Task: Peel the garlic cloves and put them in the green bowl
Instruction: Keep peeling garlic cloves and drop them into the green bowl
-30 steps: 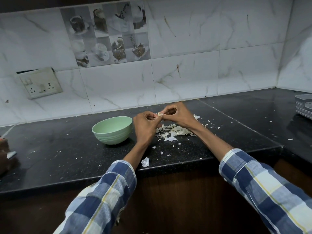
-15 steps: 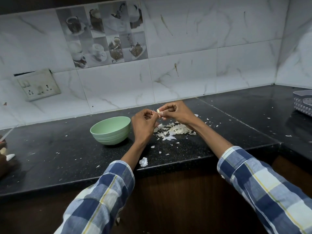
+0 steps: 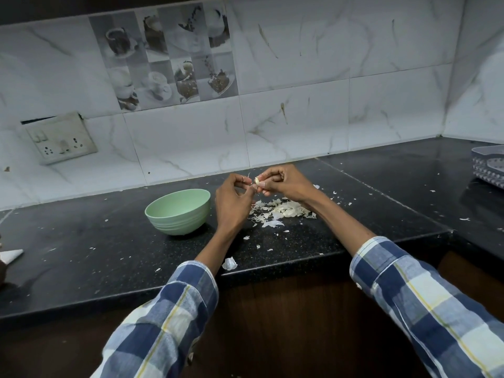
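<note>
Black stone counter (image 3: 81, 241), carrying the whole work area near its front edge. Green bowl (image 3: 178, 211) stands just left of the hands, mouth up, presumably so that a finished clove needs only a short carry; what it holds cannot be seen from this angle. Pile of peelings (image 3: 283, 210) lies under and just behind the right forearm, probably where skin falls as it is stripped. Right hand (image 3: 289, 184) pinches the garlic clove (image 3: 256, 181) at its fingertips, raised above the counter. Left hand (image 3: 231, 200) meets it, fingers curled and pinched on a thin strip of skin (image 3: 249, 175), apparently pulling it away. A larger loose garlic piece (image 3: 229, 263) sits near the edge beside the left wrist. Nothing stands between clove and bowl.
</note>
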Available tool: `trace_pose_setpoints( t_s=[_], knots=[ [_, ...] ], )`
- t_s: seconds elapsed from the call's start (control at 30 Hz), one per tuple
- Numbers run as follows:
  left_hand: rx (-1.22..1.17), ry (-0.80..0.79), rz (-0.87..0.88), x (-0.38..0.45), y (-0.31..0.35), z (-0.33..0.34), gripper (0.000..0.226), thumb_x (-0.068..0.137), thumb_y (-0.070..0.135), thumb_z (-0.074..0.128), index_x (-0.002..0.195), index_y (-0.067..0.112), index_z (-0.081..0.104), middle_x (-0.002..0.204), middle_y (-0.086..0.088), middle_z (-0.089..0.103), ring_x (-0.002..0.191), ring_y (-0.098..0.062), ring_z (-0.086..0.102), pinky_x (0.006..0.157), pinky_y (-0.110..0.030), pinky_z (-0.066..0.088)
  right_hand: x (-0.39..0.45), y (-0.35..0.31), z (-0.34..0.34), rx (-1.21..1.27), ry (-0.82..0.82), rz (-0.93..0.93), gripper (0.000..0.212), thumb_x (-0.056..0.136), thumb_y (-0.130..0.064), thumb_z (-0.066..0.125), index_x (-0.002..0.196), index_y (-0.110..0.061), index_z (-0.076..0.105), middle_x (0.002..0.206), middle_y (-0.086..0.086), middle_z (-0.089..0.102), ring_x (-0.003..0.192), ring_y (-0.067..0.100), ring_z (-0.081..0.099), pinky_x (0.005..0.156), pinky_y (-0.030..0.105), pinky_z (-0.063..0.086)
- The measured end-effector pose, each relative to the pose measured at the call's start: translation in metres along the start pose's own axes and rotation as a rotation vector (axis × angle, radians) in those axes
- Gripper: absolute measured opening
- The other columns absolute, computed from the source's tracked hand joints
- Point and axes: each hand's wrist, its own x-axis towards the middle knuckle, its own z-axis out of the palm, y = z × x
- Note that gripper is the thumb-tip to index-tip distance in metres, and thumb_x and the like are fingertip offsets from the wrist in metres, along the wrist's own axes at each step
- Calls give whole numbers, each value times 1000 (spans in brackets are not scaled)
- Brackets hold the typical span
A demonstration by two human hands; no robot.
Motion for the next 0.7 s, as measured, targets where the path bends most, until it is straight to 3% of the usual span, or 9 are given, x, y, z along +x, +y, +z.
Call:
trace_pose_setpoints(
  t_s=[0.13, 0.27, 0.43, 0.57, 0.7],
  knots=[
    [-12, -4, -7, 0, 1, 1, 11, 97, 26, 75, 103, 17, 75, 90, 0, 76, 74, -19, 77, 74, -51, 65, 0, 1, 0, -26, 25, -27, 27, 88, -5, 79, 111, 6, 71, 95, 15, 77, 81, 11, 75, 76, 25, 61],
    [-34, 24, -42, 1, 2, 0, 12, 96, 25, 77, 99, 13, 80, 75, -3, 78, 68, -21, 77, 71, -50, 65, 1, 1, 1, -47, 41, -33, 25, 85, -9, 83, 106, 1, 73, 93, 13, 78, 82, 13, 75, 78, 25, 61],
    [-98, 1, -86, 0, 2, -1, 11, 98, 20, 75, 95, 10, 79, 71, -8, 77, 66, -23, 78, 69, -48, 66, 0, 1, 3, -93, 38, -77, 16, 83, -12, 85, 95, -6, 76, 84, 1, 79, 77, 7, 74, 69, 16, 56],
    [-116, 22, -73, -1, 2, -2, 8, 95, 17, 77, 88, 12, 79, 68, -4, 77, 62, -16, 77, 61, -36, 64, -1, -1, 5, -128, 49, -125, 16, 84, -12, 85, 93, -3, 76, 86, 4, 79, 79, 11, 75, 73, 20, 59],
    [-98, 46, -54, -2, 1, 0, 16, 91, 18, 81, 77, 22, 77, 67, 0, 77, 65, -17, 77, 59, -34, 63, -1, -1, 8, -184, 44, -148, 17, 85, -13, 83, 95, -1, 76, 89, 8, 78, 86, 20, 76, 82, 29, 62]
  ],
)
